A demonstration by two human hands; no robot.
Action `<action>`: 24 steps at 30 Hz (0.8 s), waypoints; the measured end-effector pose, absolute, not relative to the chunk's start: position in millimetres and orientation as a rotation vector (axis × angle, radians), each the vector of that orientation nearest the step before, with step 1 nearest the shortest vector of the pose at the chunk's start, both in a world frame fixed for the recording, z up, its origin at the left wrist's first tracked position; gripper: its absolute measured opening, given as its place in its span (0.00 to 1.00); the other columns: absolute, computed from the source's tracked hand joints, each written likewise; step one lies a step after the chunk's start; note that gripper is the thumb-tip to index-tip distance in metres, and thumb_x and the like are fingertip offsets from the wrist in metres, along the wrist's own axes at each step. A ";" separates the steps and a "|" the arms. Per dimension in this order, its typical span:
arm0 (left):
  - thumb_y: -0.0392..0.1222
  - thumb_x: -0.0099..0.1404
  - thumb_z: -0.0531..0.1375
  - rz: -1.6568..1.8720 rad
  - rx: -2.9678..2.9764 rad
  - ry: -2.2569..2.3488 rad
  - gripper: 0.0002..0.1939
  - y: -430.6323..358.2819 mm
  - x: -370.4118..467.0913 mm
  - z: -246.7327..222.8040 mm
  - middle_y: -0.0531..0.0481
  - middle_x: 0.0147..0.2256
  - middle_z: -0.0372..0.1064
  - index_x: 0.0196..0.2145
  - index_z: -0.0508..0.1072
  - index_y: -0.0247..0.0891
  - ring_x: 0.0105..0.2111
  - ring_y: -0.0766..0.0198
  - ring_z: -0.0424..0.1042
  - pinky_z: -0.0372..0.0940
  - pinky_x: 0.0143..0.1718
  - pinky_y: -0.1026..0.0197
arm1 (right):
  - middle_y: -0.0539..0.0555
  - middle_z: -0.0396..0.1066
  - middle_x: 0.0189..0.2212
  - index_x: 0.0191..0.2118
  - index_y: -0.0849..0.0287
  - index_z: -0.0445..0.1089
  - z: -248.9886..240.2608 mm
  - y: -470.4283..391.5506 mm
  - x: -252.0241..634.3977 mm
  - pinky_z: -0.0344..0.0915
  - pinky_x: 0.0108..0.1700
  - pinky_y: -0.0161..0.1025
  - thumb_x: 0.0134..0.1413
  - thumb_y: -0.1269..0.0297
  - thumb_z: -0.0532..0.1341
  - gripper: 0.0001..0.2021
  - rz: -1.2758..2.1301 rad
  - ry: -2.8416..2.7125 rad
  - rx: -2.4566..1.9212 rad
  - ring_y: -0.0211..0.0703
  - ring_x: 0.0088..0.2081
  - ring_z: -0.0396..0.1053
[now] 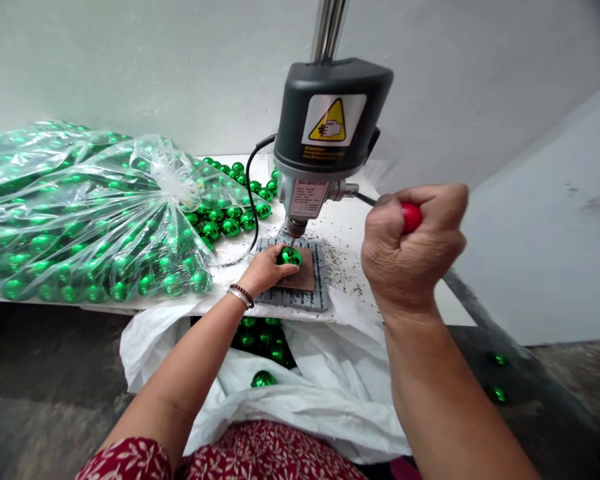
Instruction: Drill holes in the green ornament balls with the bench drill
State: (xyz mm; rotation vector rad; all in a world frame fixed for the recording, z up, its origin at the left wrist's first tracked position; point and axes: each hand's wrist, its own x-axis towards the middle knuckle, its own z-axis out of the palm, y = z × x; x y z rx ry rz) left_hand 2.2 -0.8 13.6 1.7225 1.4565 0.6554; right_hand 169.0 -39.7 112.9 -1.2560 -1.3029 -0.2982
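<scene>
A shiny green bauble (293,256) sits on a brown pad (305,277) over the grey base (319,299) of a small drill press (335,120). My left hand (269,268) pinches the bauble from the left, directly under the drill bit. The bit's tip reaches the top of the bauble; whether it has gone in, I cannot tell. My right hand (414,247) is wrapped round the red knob (411,217) of the press's feed lever (364,198), off to the right of the machine.
A tied clear plastic bag (95,220) full of green baubles lies on the white table (353,257) at left. Loose baubles (231,227) stand behind the press, with dark shavings around its base. In front hangs a white sack (330,367) holding more baubles. Two baubles (499,359) lie on the floor at right.
</scene>
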 end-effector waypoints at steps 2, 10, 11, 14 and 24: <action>0.45 0.57 0.67 0.655 1.712 1.470 0.30 -2.0 2.6 14.8 0.47 0.46 0.74 0.57 0.70 0.39 0.47 0.55 0.73 0.65 0.52 0.57 | 0.46 0.59 0.23 0.31 0.55 0.58 107.5 -38.6 168.1 0.59 0.34 0.36 0.56 0.62 0.55 0.05 -0.325 -1.283 -1.229 0.32 0.26 0.59; 0.46 0.56 0.67 0.664 1.724 1.499 0.29 -2.1 2.6 10.8 0.47 0.46 0.74 0.56 0.71 0.41 0.47 0.54 0.72 0.65 0.52 0.57 | 0.47 0.61 0.23 0.31 0.55 0.59 85.8 -36.3 168.2 0.60 0.32 0.35 0.57 0.61 0.55 0.06 -0.398 -1.246 -1.184 0.34 0.26 0.61; 0.46 0.56 0.67 0.667 1.723 1.498 0.29 -1.8 2.5 10.1 0.47 0.47 0.74 0.56 0.71 0.41 0.48 0.54 0.72 0.65 0.52 0.57 | 0.47 0.62 0.24 0.32 0.55 0.60 83.8 -36.1 168.4 0.61 0.32 0.35 0.57 0.61 0.55 0.05 -0.406 -1.242 -1.178 0.34 0.26 0.62; 0.46 0.57 0.67 0.665 1.720 1.489 0.31 -1.1 2.2 9.4 0.45 0.48 0.74 0.58 0.69 0.39 0.48 0.54 0.72 0.65 0.52 0.56 | 0.48 0.64 0.26 0.33 0.55 0.60 74.7 -36.3 168.6 0.61 0.32 0.35 0.57 0.61 0.55 0.05 -0.435 -1.240 -1.163 0.34 0.26 0.62; 0.45 0.54 0.67 0.709 1.715 1.461 0.26 -1.5 3.1 7.4 0.48 0.41 0.75 0.51 0.73 0.39 0.40 0.58 0.73 0.67 0.46 0.58 | 0.49 0.65 0.27 0.33 0.58 0.60 105.2 -26.1 169.3 0.60 0.31 0.32 0.57 0.60 0.54 0.07 -0.360 -1.257 -1.104 0.32 0.27 0.62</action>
